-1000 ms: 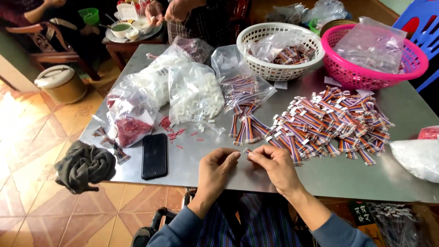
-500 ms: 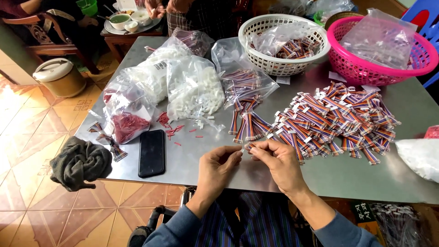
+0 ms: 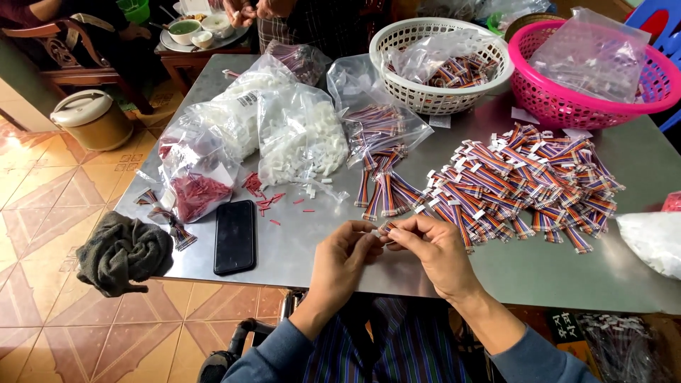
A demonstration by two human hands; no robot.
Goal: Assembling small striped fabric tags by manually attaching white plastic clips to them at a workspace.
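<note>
Lower centre of frame: left hand [image 3: 340, 257] and right hand [image 3: 434, 250] meet just above the near edge of the grey metal table [image 3: 553, 276]. Fingers of both hands pinched together on one small cable piece [image 3: 384, 228] with striped wires, held between the fingertips, clear of the table surface; the piece is mostly hidden by the fingers, so its ends cannot be made out. Right of centre: large heap of striped ribbon cables [image 3: 521, 184] with white end connectors, lying loose on the table; the near edge of the heap is just beside the right hand. Centre: short row of cables [image 3: 383, 186] spilling from an open clear bag [image 3: 372, 117]. Left of that: clear bag of white connectors [image 3: 301, 142], then a bag of red parts [image 3: 198, 191], with a few red bits [image 3: 273, 204] scattered between them. Lower left on the table: black phone [image 3: 234, 236], face up, well apart from the left hand. Dark cloth [image 3: 120, 252] hangs over the left table corner. Top of frame: white basket [image 3: 425, 99] and pink basket [image 3: 560, 106], side by side, both holding plastic bags.
</note>
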